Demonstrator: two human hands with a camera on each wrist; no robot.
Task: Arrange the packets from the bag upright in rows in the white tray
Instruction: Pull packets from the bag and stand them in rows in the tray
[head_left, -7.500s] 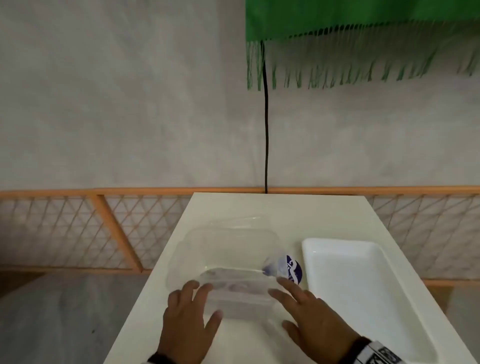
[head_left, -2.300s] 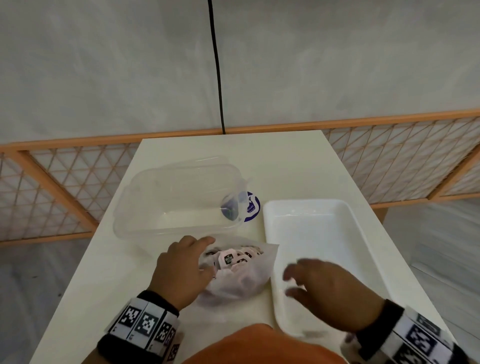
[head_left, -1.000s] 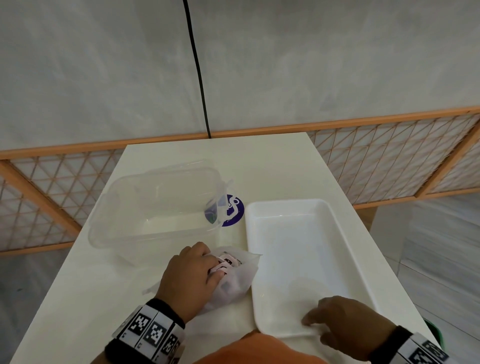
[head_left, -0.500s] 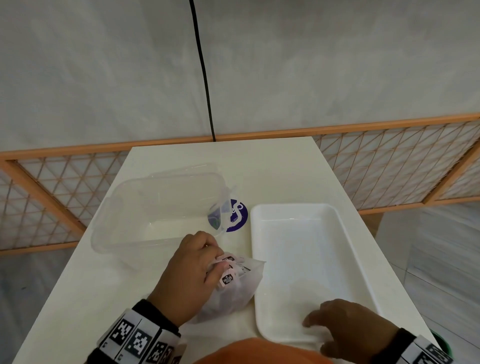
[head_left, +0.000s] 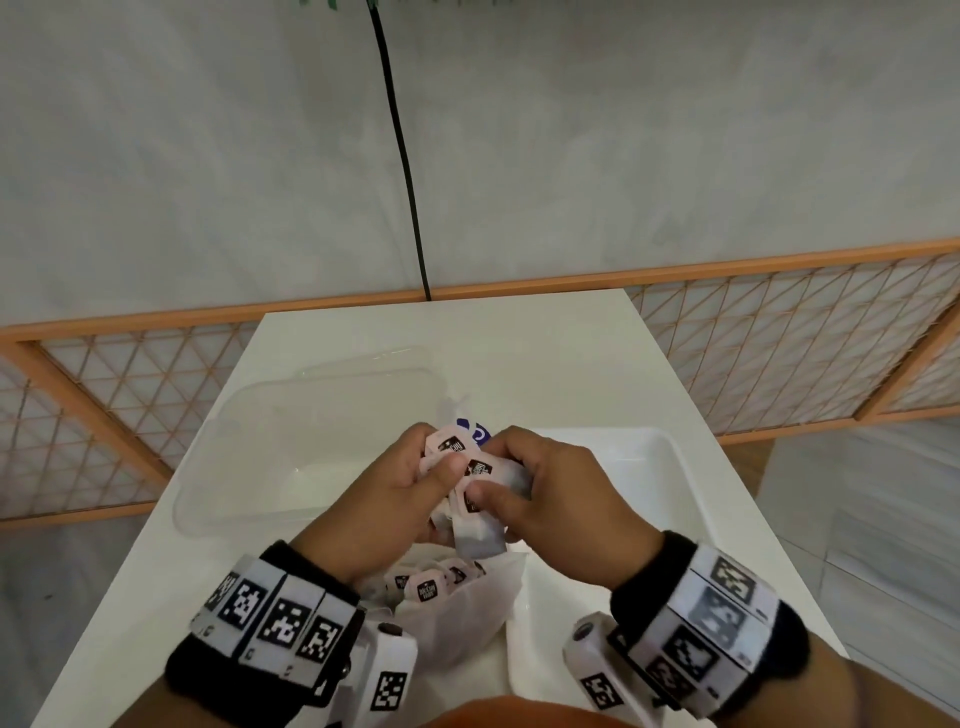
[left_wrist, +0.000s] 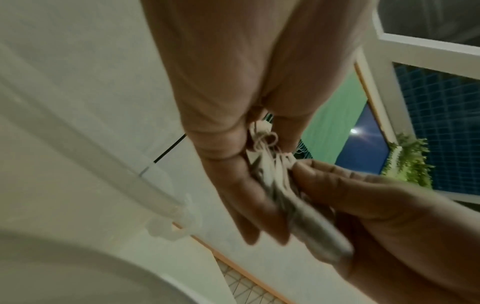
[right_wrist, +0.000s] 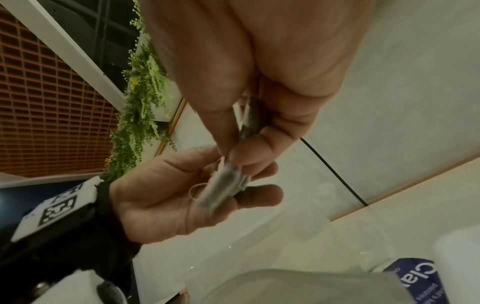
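Observation:
Both hands meet above the table and hold a small bunch of pale pink packets (head_left: 470, 475) with dark labels and strings. My left hand (head_left: 415, 467) grips the bunch from the left; in the left wrist view its fingers (left_wrist: 246, 185) curl round the packets (left_wrist: 275, 174). My right hand (head_left: 498, 483) pinches one packet (right_wrist: 249, 119) between thumb and forefinger. Below the hands lies the open white bag (head_left: 457, 613) with several more packets (head_left: 427, 590) inside. The white tray (head_left: 670, 467) sits to the right, its visible part holding nothing.
A clear plastic tub (head_left: 311, 436) stands at the left of the white table (head_left: 519, 343). A blue round label (head_left: 475, 431) shows between tub and tray. Orange lattice railing (head_left: 779, 338) borders the table on both sides, and a black cable (head_left: 400, 156) runs down the wall.
My left hand has lifted a bunch of packets out of the bag. My right hand left the tray's near edge and came up to pinch the bunch.

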